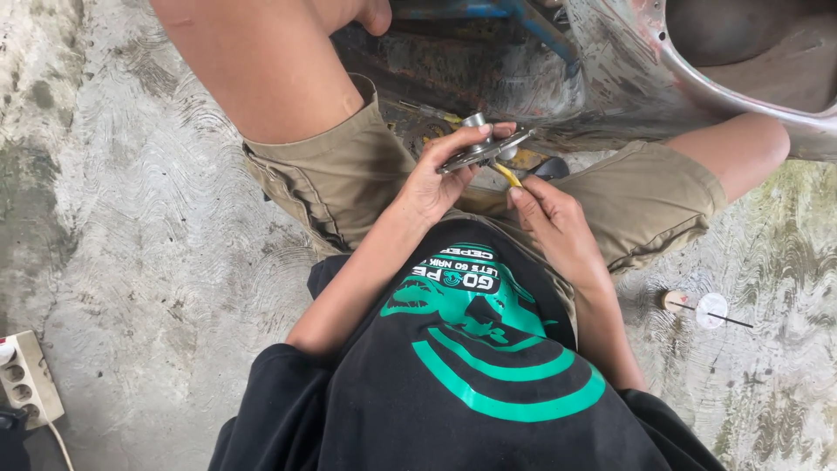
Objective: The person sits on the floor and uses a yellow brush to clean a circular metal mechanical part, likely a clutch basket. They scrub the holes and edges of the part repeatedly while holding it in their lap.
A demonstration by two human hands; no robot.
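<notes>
Gripping a round metal part [482,148], the left hand [436,179] half-hides it.

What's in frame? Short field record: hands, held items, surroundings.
left hand: holds a round metal part by its edge, fingers curled over it
right hand: grips a yellow-tipped tool, tip at the underside of the part
posture: squatting, khaki shorts, black shirt with green print
ahead: worn scooter body
floor left: white power strip
floor right: small white disc on a thin rod
</notes>
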